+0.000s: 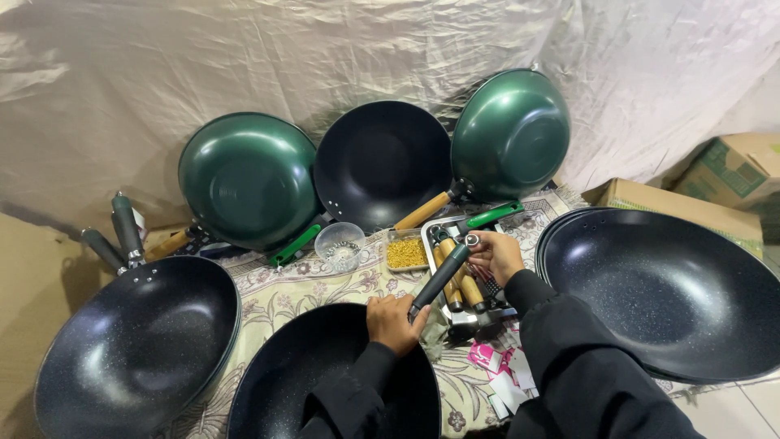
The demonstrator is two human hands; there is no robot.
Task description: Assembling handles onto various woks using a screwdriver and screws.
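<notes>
A dark speckled wok (276, 390) lies right below me on a patterned cloth. My left hand (393, 323) grips the base of its grey-black handle (439, 278), where the handle meets the rim. My right hand (494, 254) pinches the far end of that handle, at its metal ring. Both sleeves are black. Behind the handle a metal tray (433, 228) holds several wooden handles and a screwdriver with a green grip.
More dark woks lie at the left (130, 349) and right (674, 293). Two green woks (248, 179) (512, 134) and a black one (382, 162) lean against the draped sheet. A clear bowl (341, 246), a tub of gold screws (405, 253) and cardboard boxes (723, 175) are nearby.
</notes>
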